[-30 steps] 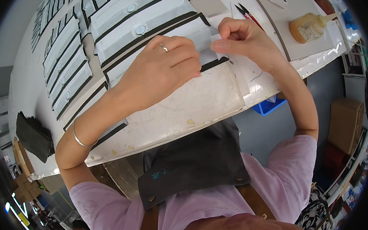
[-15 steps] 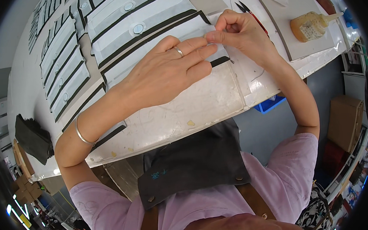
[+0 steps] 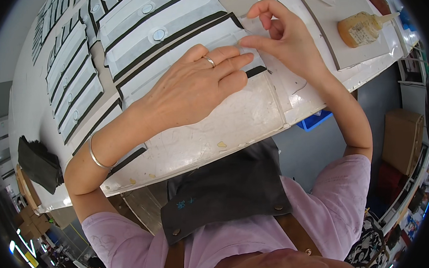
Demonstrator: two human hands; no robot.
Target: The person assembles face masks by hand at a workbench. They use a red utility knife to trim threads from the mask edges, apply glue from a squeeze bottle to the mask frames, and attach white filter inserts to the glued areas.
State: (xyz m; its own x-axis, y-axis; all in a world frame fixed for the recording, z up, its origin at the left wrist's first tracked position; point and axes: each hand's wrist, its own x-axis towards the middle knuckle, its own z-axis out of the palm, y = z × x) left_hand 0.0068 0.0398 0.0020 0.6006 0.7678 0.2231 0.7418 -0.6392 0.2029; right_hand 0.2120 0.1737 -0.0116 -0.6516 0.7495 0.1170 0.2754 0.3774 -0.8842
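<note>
My left hand (image 3: 192,86) lies palm down across a white panel with black edges (image 3: 140,84), its fingers stretched to the right along the piece. Just beyond those fingertips is my right hand (image 3: 285,39), with thumb and forefinger spread apart and nothing visible between them. The right thumb tip comes close to the left fingers, over the panel's right end; whether it touches them I cannot tell. Behind lies a similar white panel (image 3: 126,51) with black borders and a round disc (image 3: 159,35) on it. My left hand hides much of the panel beneath.
More black-edged panels (image 3: 76,83) cover the table's left side. A stack of black pieces (image 3: 39,162) sits at the left edge. To the right are black-tipped tweezers (image 3: 281,8), a grey board (image 3: 346,37) and a bottle of amber liquid (image 3: 360,29). A blue bin (image 3: 316,121) shows below the table edge.
My right thumb and forefinger have come out of their pinch and spread apart, the forefinger lifting away. My left hand has stayed in place on the panel.
</note>
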